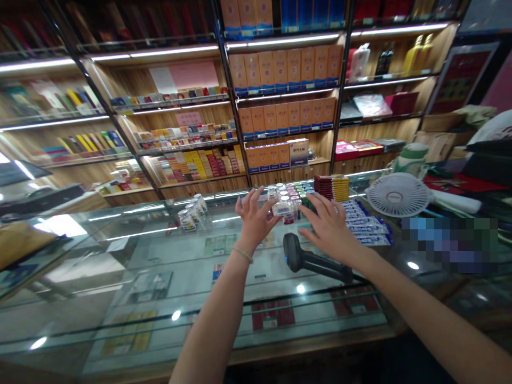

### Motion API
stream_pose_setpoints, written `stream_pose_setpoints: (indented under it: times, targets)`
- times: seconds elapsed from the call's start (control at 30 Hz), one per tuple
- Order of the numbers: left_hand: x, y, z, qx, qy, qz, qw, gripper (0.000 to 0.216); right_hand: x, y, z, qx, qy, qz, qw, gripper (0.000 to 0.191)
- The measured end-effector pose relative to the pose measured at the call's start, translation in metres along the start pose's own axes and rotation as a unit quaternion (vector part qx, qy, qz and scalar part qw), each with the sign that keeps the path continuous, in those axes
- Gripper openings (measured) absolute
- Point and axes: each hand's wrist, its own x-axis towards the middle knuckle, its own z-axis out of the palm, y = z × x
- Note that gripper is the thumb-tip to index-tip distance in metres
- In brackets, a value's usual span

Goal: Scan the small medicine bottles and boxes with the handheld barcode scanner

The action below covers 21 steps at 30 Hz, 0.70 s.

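Note:
My left hand [256, 217] is raised over the glass counter [168, 256] with its fingers spread and a beaded bracelet on the wrist. Its thumb comes close to a small container with a white barcode label [285, 209]; whether they touch I cannot tell. On the other side of that container, my right hand [326, 221] reaches in, fingers apart and slightly bent. Just behind lies a cluster of small round-lidded containers [291, 191], partly hidden by the fingers. A black barcode scanner [312, 260] rests on the glass beneath my right hand.
Several small white-lidded containers [192, 212] stand to the left. Red and yellow packs [331, 188], blue-white packets [366, 223] and a white fan [398, 194] are at the right. Shelves of boxes [282, 69] line the wall behind. A green-white bottle [412, 159] stands back right.

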Motion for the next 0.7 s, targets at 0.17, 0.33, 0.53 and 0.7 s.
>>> stream_pose_setpoints:
  times: [0.17,0.33,0.53,0.7]
  targets:
    - [-0.003,0.0,0.006,-0.012,-0.008,0.011,1.0,0.041,-0.046,-0.027,0.005,0.009,-0.031,0.031,0.999,0.052]
    - [-0.004,-0.002,0.009,-0.022,-0.01,0.019,1.0,0.04,-0.064,-0.037,0.007,0.018,-0.067,0.026,0.997,0.057]
    - [-0.004,-0.003,0.009,-0.016,0.001,0.023,1.0,0.041,-0.064,-0.041,0.005,-0.01,-0.079,0.048,0.996,0.049]
    - [-0.004,-0.005,0.01,0.0,0.023,0.034,0.999,0.042,-0.06,-0.046,0.005,-0.016,-0.084,0.063,0.994,0.031]
